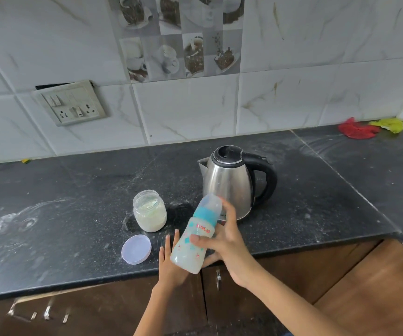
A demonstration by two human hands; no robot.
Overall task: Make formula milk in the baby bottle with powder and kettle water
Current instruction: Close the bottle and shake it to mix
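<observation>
A baby bottle with a teal collar, a clear cap and milky liquid inside is held tilted above the counter's front edge. My right hand grips its body from the right, thumb across the front. My left hand lies flat with straight fingers against the bottle's lower left side. Left of the bottle stands an open glass jar of white powder, and its lilac lid lies flat in front of it. The steel kettle with a black handle stands lid shut just behind the bottle.
The black stone counter is dusted with white powder smears on its left part. A red cloth and a yellow one lie in the back right corner. A switch and socket panel sits on the tiled wall. Brown cabinet doors run below.
</observation>
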